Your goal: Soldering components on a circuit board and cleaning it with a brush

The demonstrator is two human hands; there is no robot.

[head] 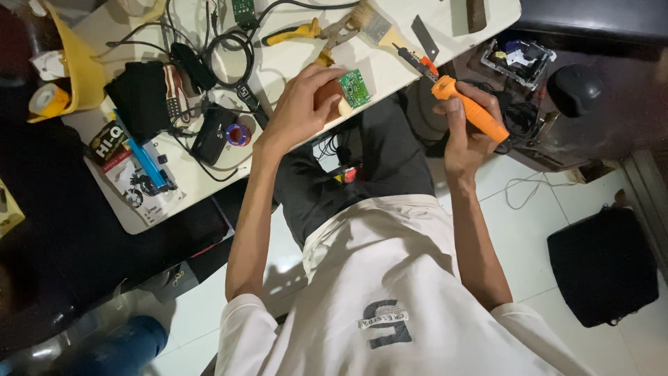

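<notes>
My left hand [300,106] rests at the near edge of the white table [292,56] and grips a small green circuit board [355,87] on a brown block. My right hand [467,124] is closed around the orange handle of a soldering iron [467,108]. The iron's dark tip points up and left, towards the table edge just right of the board. Both forearms reach forward from my white shirt, over my dark trousers.
On the table lie a paintbrush [372,24], yellow-handled pliers [296,31], a utility blade [424,36], coiled black cables [229,56], a black pouch [142,97], a tape roll [47,99] and printed packets [136,174]. A black bag [602,264] sits on the tiled floor, right.
</notes>
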